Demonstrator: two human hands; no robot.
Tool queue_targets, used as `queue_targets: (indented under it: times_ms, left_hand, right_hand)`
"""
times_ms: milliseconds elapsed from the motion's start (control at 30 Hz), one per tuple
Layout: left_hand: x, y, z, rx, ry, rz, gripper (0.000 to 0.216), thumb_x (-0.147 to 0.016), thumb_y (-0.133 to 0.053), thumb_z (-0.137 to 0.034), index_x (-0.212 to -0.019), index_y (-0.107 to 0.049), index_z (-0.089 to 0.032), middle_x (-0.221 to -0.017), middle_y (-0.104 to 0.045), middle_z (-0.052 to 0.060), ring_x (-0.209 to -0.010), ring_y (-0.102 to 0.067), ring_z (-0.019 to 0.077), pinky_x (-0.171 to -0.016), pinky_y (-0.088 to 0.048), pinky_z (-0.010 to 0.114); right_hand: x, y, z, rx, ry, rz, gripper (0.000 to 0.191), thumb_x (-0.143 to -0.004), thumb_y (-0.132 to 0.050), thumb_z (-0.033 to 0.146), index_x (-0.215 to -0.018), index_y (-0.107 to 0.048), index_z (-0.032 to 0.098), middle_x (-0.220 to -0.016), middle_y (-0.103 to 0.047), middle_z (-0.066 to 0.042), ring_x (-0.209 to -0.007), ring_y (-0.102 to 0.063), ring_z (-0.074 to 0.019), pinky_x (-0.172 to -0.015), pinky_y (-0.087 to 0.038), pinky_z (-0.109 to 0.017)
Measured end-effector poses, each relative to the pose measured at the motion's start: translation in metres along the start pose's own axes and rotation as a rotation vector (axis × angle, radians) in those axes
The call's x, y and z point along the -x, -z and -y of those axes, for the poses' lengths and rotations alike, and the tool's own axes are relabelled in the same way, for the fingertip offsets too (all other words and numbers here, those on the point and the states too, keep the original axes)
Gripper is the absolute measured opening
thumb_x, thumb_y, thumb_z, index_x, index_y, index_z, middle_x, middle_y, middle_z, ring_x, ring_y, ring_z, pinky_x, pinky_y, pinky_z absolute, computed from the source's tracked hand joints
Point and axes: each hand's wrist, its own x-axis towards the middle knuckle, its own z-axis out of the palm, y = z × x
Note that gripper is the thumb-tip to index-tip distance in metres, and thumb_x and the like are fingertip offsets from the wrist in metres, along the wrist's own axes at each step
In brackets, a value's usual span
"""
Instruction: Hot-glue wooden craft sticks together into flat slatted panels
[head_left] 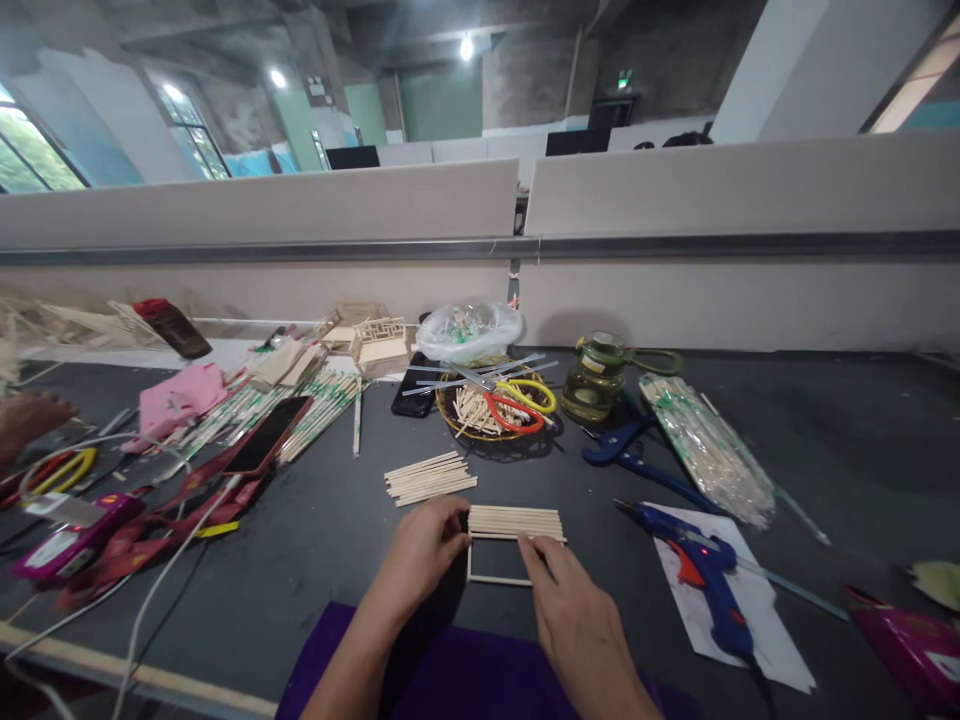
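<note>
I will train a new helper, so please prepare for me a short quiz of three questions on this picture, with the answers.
1. True or false: the blue glue gun lies to the right of the right hand.
2. Choose: the scissors in the middle of the table lie on top of
A) the pink sheet
B) the basket
C) the red-edged phone
3. What do the left hand and the right hand both touch?

Key
1. True; it lies on white paper.
2. B.
3. A rectangular stick frame, its far part covered by a row of sticks.
</note>
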Motion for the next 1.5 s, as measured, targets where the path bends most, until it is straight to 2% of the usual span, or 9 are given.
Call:
queue_targets:
  times_ms: [167, 267, 400, 467, 533, 667, 867, 1067, 1500]
  left_hand:
    - [0.001, -0.001, -0.002, 0.007, -0.007, -0.013, 0.024, -0.077, -0.062, -0.019, -0.101, -0.064, -0.020, -0.084, -0.067, 0.002, -0.077, -0.058, 0.0157, -0.067, -0.036, 0.023]
    - [0.002, 0.000, -0.004, 0.020, 0.009, 0.001, 0.024, -0.078, -0.062, -0.021, -0.102, -0.063, -0.020, -0.080, -0.067, 0.001, -0.074, -0.058, 0.0155, -0.065, -0.036, 0.023]
    - [0.002, 0.000, -0.004, 0.011, 0.018, 0.007, 0.033, -0.077, -0.065, -0.023, -0.110, -0.060, -0.020, -0.079, -0.067, 0.000, -0.074, -0.058, 0.0156, -0.065, -0.035, 0.022]
    - [0.001, -0.001, -0.003, -0.003, 0.005, 0.004, 0.033, -0.078, -0.065, -0.023, -0.110, -0.061, -0.020, -0.080, -0.067, 0.000, -0.075, -0.058, 0.0158, -0.065, -0.035, 0.022]
    - [0.001, -0.001, -0.002, -0.012, -0.005, 0.000, 0.033, -0.078, -0.065, -0.024, -0.110, -0.062, -0.020, -0.081, -0.066, 0.001, -0.075, -0.058, 0.0157, -0.065, -0.035, 0.022]
    - [0.001, -0.002, -0.002, -0.036, -0.004, 0.001, 0.027, -0.078, -0.065, -0.022, -0.105, -0.064, -0.022, -0.081, -0.066, 0.000, -0.074, -0.057, 0.0153, -0.064, -0.034, 0.022]
    - [0.000, -0.004, -0.002, -0.052, -0.018, -0.023, 0.021, -0.079, -0.064, -0.021, -0.100, -0.065, -0.022, -0.080, -0.065, 0.000, -0.073, -0.055, 0.0145, -0.063, -0.032, 0.021]
    - [0.000, 0.000, -0.007, -0.081, -0.021, 0.015, 0.001, -0.078, -0.063, -0.020, -0.080, -0.063, -0.019, -0.077, -0.065, 0.000, -0.070, -0.055, 0.0133, -0.061, -0.029, 0.021]
    - [0.001, 0.003, -0.008, 0.041, -0.041, 0.056, 0.007, -0.075, -0.058, -0.015, -0.070, -0.058, -0.018, -0.070, -0.062, -0.001, -0.066, -0.053, 0.0126, -0.059, -0.028, 0.021]
  right_hand:
    - [-0.001, 0.002, 0.001, -0.023, 0.013, -0.014, 0.059, -0.076, -0.040, -0.001, -0.130, -0.052, 0.017, -0.114, -0.066, -0.007, -0.096, -0.062, -0.0194, -0.069, -0.053, -0.025]
    - [0.001, 0.007, -0.003, -0.086, 0.003, -0.083, 0.050, -0.082, -0.039, 0.003, -0.127, -0.055, 0.019, -0.110, -0.067, -0.007, -0.096, -0.062, -0.0183, -0.075, -0.052, -0.025]
    - [0.006, 0.011, -0.016, -0.111, -0.275, -0.224, 0.031, -0.092, -0.039, 0.018, -0.111, -0.063, 0.020, -0.097, -0.067, -0.007, -0.090, -0.063, -0.0185, -0.077, -0.049, -0.028]
    - [0.007, 0.012, -0.021, -0.084, -0.411, -0.198, 0.029, -0.094, -0.040, 0.025, -0.107, -0.065, 0.021, -0.093, -0.066, -0.006, -0.086, -0.063, -0.0193, -0.073, -0.048, -0.029]
    - [0.008, 0.012, -0.022, -0.070, -0.452, -0.119, 0.028, -0.094, -0.041, 0.031, -0.106, -0.066, 0.023, -0.091, -0.065, -0.005, -0.084, -0.062, -0.0197, -0.069, -0.047, -0.029]
    - [0.007, 0.011, -0.020, -0.075, -0.444, -0.040, 0.029, -0.094, -0.041, 0.033, -0.105, -0.066, 0.024, -0.090, -0.064, -0.004, -0.084, -0.062, -0.0191, -0.068, -0.045, -0.029]
    - [0.008, 0.008, -0.021, -0.089, -0.417, -0.043, 0.029, -0.094, -0.041, 0.032, -0.106, -0.066, 0.023, -0.091, -0.064, -0.004, -0.085, -0.061, -0.0188, -0.071, -0.044, -0.029]
    - [0.008, 0.005, -0.022, -0.089, -0.395, -0.051, 0.029, -0.094, -0.041, 0.033, -0.105, -0.066, 0.023, -0.090, -0.064, -0.004, -0.084, -0.060, -0.0183, -0.071, -0.044, -0.029]
    - [0.007, 0.008, -0.022, -0.125, -0.397, -0.025, 0.031, -0.094, -0.039, 0.032, -0.107, -0.067, 0.024, -0.089, -0.064, -0.004, -0.081, -0.062, -0.0173, -0.067, -0.046, -0.027]
